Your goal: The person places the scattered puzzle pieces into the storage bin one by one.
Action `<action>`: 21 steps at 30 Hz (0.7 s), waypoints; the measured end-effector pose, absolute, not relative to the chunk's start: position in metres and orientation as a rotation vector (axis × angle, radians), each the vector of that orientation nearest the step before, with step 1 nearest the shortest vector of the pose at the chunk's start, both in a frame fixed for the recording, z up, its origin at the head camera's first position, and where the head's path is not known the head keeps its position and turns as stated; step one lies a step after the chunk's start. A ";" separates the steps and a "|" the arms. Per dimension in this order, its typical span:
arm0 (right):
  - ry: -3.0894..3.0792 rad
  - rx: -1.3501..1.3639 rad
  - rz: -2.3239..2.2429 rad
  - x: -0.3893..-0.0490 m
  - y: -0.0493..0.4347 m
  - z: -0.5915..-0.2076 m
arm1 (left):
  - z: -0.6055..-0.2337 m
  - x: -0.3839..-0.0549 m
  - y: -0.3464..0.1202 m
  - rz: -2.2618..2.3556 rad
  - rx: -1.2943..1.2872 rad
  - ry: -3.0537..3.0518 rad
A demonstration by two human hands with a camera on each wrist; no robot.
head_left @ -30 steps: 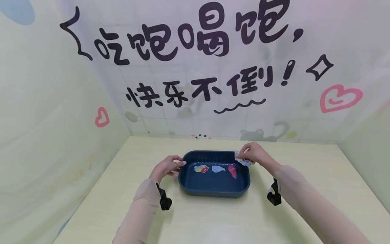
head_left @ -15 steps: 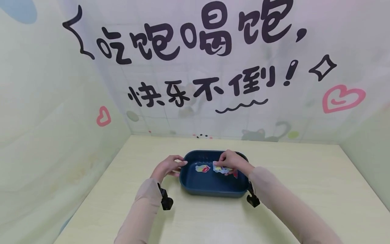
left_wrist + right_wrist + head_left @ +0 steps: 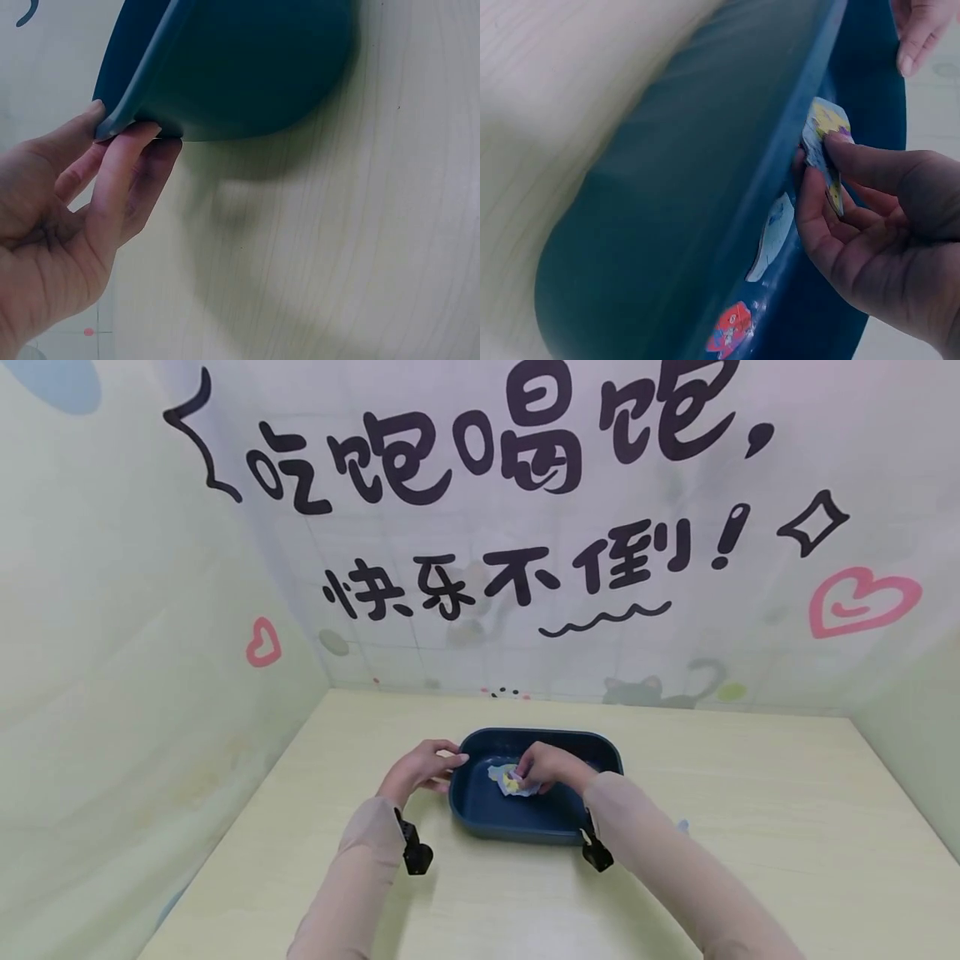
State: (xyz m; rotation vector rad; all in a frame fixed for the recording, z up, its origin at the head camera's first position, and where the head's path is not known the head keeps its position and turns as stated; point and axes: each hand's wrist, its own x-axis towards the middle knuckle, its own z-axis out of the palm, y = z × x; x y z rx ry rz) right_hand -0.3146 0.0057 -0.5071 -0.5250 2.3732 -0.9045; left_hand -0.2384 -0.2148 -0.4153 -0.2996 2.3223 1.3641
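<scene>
We've got R hand (image 3: 553, 765) pinching the blue-yellow piece (image 3: 826, 120) btwn thumb & fingers, inside the tray (image 3: 517, 837); it's at R's fingertips, on the side toward L hand (image 3: 423, 768), long axis crosswise to thumb. R's nearer; L grips tray edge, thumb vs. fingers. R slants over near-R corner, fingers down-left. Can't tell if piece touches bottom.

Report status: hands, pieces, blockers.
Left hand grips tray by rim. Right hand pinches at least one patterned piece inside tray. Blue piece, red piece lie loose. No blocker visible.
</scene>
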 end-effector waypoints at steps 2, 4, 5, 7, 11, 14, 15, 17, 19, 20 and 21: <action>2.324 -0.528 -0.878 -0.329 0.003 -0.527 | -0.414 -0.238 -0.214 1.358 -0.296 2.325; 2.304 -0.506 -0.835 -0.330 -0.002 -0.530 | -0.414 -0.239 -0.214 1.343 -0.293 2.333; 2.296 -0.531 -0.821 -0.332 -0.003 -0.532 | -0.414 -0.239 -0.214 1.340 -0.297 2.333; 2.288 -0.520 -0.781 -0.333 -0.007 -0.532 | -0.414 -0.239 -0.214 1.329 -0.289 2.342; 2.222 -0.631 -0.820 -0.345 -0.008 -0.547 | -0.414 -0.238 -0.214 1.325 -0.281 2.348; 2.224 -0.568 -0.796 -0.312 -0.013 -0.494 | -0.414 -0.239 -0.215 1.328 -0.286 2.348; 2.233 -0.543 -0.777 -0.297 -0.014 -0.471 | -0.414 -0.239 -0.215 1.326 -0.289 2.350; 2.254 -0.528 -0.745 -0.268 -0.015 -0.430 | -0.413 -0.239 -0.215 1.326 -0.292 2.346; 2.265 -0.507 -0.726 -0.250 -0.016 -0.407 | -0.413 -0.238 -0.215 1.321 -0.295 2.345; 2.259 -0.521 -0.725 -0.250 -0.016 -0.408 | -0.414 -0.238 -0.215 1.320 -0.294 2.344; 2.254 -0.521 -0.728 -0.251 -0.016 -0.411 | -0.414 -0.238 -0.215 1.317 -0.294 2.344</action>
